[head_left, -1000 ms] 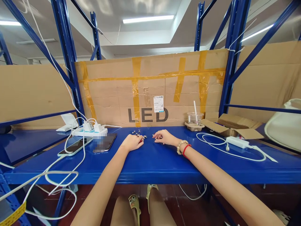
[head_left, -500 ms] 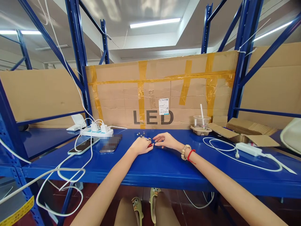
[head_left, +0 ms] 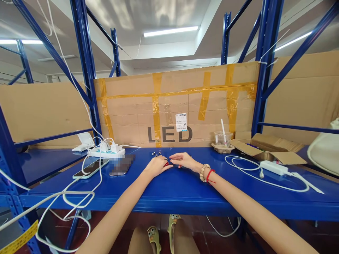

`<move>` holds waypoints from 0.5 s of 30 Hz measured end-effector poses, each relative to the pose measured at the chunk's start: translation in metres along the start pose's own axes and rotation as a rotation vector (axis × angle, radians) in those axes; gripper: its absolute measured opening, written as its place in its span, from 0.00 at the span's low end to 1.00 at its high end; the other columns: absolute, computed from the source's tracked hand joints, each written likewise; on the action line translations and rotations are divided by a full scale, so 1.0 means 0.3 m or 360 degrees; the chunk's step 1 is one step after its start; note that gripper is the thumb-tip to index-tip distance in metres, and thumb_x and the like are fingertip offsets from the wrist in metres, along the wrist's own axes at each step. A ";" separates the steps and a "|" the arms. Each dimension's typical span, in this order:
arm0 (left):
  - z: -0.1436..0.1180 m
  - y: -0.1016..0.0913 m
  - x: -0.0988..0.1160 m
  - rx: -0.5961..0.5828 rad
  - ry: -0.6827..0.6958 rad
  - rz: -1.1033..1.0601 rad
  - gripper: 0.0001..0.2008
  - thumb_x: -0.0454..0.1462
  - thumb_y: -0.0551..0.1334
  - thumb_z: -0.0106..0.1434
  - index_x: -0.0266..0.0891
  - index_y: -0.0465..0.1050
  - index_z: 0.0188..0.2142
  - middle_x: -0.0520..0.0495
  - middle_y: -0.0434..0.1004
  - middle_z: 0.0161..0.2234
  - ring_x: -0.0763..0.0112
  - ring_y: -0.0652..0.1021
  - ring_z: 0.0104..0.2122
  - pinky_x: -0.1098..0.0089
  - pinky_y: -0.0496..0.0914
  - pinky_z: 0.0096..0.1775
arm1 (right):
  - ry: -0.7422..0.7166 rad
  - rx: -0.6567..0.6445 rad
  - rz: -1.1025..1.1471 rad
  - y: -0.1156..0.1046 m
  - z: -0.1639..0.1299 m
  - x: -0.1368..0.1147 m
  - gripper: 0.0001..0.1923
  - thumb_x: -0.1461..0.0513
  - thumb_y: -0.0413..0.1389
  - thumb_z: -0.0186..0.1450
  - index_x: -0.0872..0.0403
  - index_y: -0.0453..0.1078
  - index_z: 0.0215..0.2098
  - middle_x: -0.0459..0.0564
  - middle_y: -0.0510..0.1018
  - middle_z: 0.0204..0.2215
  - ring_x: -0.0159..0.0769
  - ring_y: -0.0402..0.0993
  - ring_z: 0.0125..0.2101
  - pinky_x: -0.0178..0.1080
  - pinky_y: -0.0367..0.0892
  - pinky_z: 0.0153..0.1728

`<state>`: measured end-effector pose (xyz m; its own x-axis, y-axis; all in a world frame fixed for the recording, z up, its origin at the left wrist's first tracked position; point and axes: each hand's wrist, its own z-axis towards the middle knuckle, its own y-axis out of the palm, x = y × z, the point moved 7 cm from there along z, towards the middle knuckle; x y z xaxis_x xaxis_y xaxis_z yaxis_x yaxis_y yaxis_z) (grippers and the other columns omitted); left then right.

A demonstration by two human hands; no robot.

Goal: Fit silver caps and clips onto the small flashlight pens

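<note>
My left hand (head_left: 156, 165) rests on the blue shelf (head_left: 185, 187) with its fingers curled around a small red object (head_left: 166, 164). My right hand (head_left: 182, 160) lies just to its right, fingertips almost meeting the left hand; whether it holds anything is too small to tell. A bead bracelet and a red string sit on my right wrist (head_left: 206, 173). Several small silver metal pieces (head_left: 156, 154) lie scattered on the shelf just beyond both hands.
A taped cardboard panel marked LED (head_left: 172, 106) stands behind. At left lie two phones (head_left: 91, 168), a power strip (head_left: 107, 151) and white cables. At right are a plastic cup in a paper tray (head_left: 221, 141), a cardboard box (head_left: 267, 148), a white adapter with cable (head_left: 272, 167).
My two hands have drawn together over the shelf; a second ago they were apart among the metal pieces. The head view has shifted a little.
</note>
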<state>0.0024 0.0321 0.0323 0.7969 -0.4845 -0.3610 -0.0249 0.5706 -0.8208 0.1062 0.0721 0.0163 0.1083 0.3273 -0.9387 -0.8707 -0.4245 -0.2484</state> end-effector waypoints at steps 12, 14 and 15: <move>-0.002 0.005 -0.013 -0.0152 -0.0172 -0.0083 0.17 0.45 0.46 0.66 0.34 0.63 0.41 0.41 0.75 0.36 0.62 0.76 0.37 0.69 0.68 0.35 | 0.0054 0.0019 0.0200 -0.010 0.009 0.022 0.18 0.63 0.62 0.52 0.54 0.72 0.42 0.50 0.77 0.37 0.29 0.72 0.35 0.27 0.66 0.27; -0.003 0.007 -0.015 -0.0116 -0.0181 -0.0099 0.16 0.44 0.44 0.67 0.34 0.61 0.41 0.41 0.75 0.37 0.62 0.76 0.37 0.69 0.68 0.35 | 0.0062 0.0027 0.0219 -0.016 0.010 0.028 0.18 0.62 0.62 0.53 0.54 0.71 0.43 0.50 0.77 0.38 0.29 0.72 0.36 0.27 0.66 0.29; -0.004 0.008 -0.017 -0.0102 -0.0189 -0.0105 0.16 0.44 0.44 0.67 0.34 0.61 0.42 0.41 0.75 0.37 0.63 0.76 0.36 0.70 0.68 0.34 | 0.0069 0.0029 0.0225 -0.018 0.010 0.031 0.18 0.62 0.62 0.53 0.53 0.71 0.43 0.50 0.77 0.39 0.29 0.72 0.37 0.27 0.66 0.29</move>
<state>-0.0026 0.0351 0.0316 0.8637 -0.4357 -0.2535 -0.0055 0.4947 -0.8690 0.1105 0.0801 0.0097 0.0043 0.2282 -0.9736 -0.8873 -0.4482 -0.1090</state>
